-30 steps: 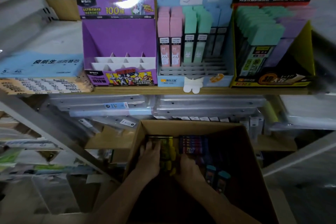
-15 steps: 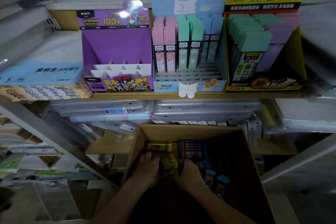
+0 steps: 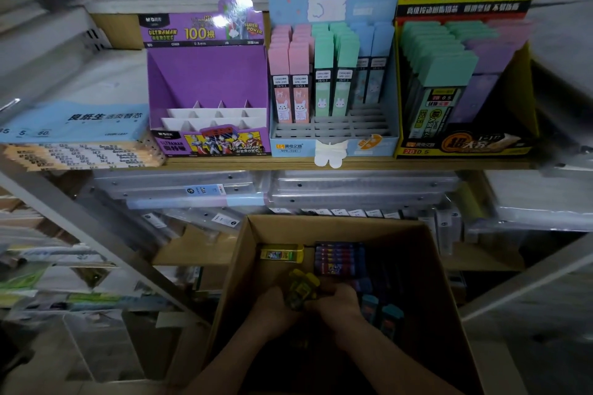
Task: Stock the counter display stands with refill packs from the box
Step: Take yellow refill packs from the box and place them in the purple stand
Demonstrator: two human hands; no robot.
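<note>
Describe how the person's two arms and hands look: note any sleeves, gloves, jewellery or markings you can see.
The left hand and right hand are bare, without gloves. Both forearms are uncovered down to the picture's bottom edge: no sleeves show. No watch, bracelet or marking is visible on the wrists. The light is dim, so a thin ring cannot be ruled out.

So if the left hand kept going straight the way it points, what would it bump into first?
Probably the lone yellow pack lying at the far end, then the box wall behind it. The left hand grips a yellow bundle, and depth is hard to judge here.
</note>
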